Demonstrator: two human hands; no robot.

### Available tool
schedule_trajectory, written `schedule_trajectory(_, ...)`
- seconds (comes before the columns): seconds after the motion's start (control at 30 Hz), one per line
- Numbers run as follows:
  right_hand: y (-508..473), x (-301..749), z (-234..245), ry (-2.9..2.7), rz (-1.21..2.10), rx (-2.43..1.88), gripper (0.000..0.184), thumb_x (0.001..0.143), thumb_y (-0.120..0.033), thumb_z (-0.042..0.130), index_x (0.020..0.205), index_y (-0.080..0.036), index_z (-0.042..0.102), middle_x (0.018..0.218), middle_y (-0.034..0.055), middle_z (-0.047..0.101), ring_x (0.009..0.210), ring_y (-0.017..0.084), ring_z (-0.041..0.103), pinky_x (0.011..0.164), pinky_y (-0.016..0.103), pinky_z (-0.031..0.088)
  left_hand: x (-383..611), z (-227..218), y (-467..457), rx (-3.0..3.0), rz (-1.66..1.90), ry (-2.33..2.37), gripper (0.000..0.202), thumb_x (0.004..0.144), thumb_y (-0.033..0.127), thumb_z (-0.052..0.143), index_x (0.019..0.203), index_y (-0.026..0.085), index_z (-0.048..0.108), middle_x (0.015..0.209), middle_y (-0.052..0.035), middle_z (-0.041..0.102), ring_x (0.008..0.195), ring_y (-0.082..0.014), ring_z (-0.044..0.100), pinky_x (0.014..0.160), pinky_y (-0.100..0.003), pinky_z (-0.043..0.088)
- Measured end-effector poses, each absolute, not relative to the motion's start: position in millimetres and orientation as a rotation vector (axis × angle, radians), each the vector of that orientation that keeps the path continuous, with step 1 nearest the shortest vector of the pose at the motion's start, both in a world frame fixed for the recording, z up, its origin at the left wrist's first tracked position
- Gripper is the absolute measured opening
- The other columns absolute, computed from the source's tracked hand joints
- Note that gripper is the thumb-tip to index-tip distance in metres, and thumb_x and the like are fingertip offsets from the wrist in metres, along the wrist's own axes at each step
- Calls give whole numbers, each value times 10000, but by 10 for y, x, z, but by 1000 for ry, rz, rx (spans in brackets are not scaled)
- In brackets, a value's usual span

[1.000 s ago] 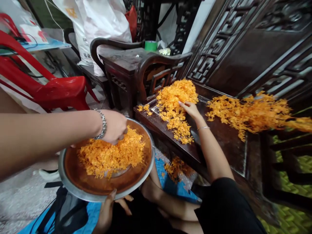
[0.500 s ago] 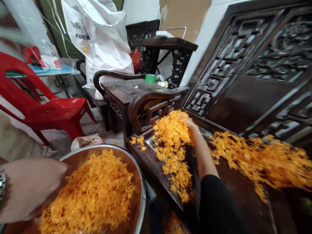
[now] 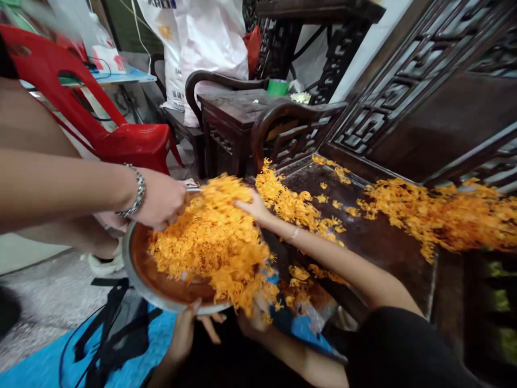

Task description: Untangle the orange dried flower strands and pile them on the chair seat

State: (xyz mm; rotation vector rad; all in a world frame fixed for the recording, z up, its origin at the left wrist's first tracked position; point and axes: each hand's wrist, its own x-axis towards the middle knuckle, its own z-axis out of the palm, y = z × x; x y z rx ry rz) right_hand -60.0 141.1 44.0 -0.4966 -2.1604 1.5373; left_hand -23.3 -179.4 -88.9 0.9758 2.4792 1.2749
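Dark wooden bench (image 3: 388, 237) strewn with orange shreds (image 3: 436, 215) — red chair (image 3: 121, 140) behind metal tray (image 3: 141, 275).

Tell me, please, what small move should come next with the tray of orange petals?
Probably raise the near rim a little with the left hand: the metal tray tilts, and orange petals spill over its near edge while the right hand lies on the heap.

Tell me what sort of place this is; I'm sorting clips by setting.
Probably a living room in a home, used as an informal workspace: a carved dark wooden bench, a red plastic chair, and loose orange blossoms heaped on the bench seat and in a metal basin.
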Motion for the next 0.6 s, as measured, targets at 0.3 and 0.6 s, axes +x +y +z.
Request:
schedule_trajectory(0.3,-173,-351,132,-2997,666,256,672,781,-611,638,1345,-263,531,1527,73,371,1310,399,389,1073,591,274,-324,-1171,-1749,1000,1617,2417,526,896,156,313,1313,359,561,688,44,684,857,-281,721,650,-507,594)
schedule_trajectory(0.6,265,116,1161,-2935,688,329,936,721,-552,737,1501,-301,286,1590,85,220,1424,381,239,1124,636,123,-547,-1486,-2001,1471,1226,2430,424,835,284,427,1209,374,606,820,86,741,980,-286,701,657,-491,614)
